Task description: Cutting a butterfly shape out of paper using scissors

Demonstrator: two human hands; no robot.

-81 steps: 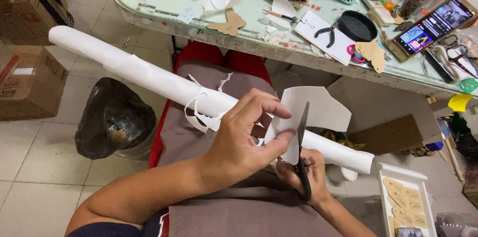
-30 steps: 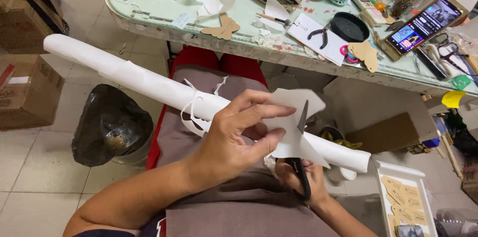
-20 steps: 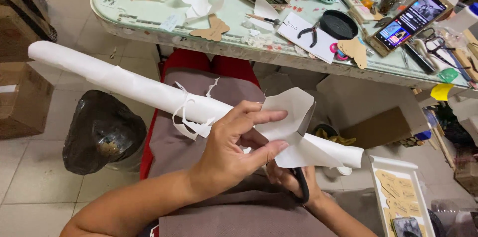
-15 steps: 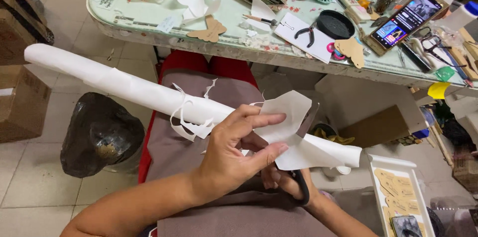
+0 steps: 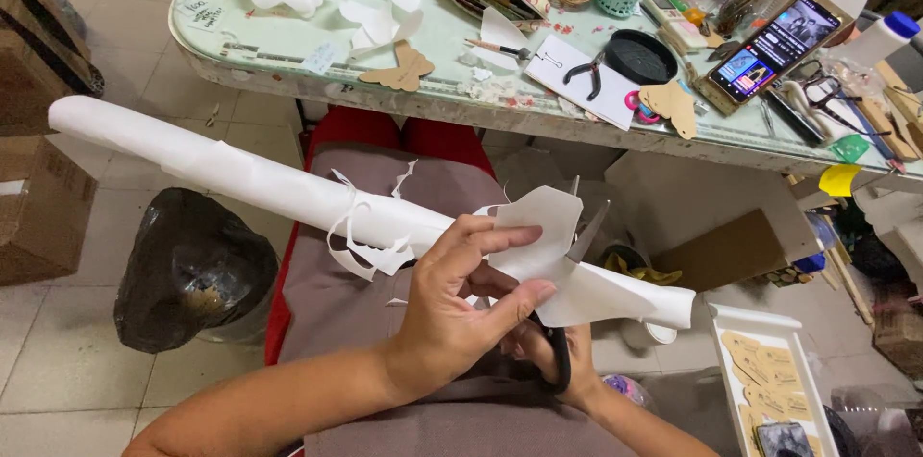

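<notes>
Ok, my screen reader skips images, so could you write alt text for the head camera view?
Seen from above, a left hand pinches a cut white paper shape on a long paper roll while the right hand works open scissors into it, over a lap beside a cluttered green table.

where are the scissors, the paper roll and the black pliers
scissors [image 5: 588, 231], head view, on the open blades above the paper
paper roll [image 5: 240, 178], head view, on the middle of the white roll
black pliers [image 5: 583, 74], head view, on the handles, on the white sheet
</notes>
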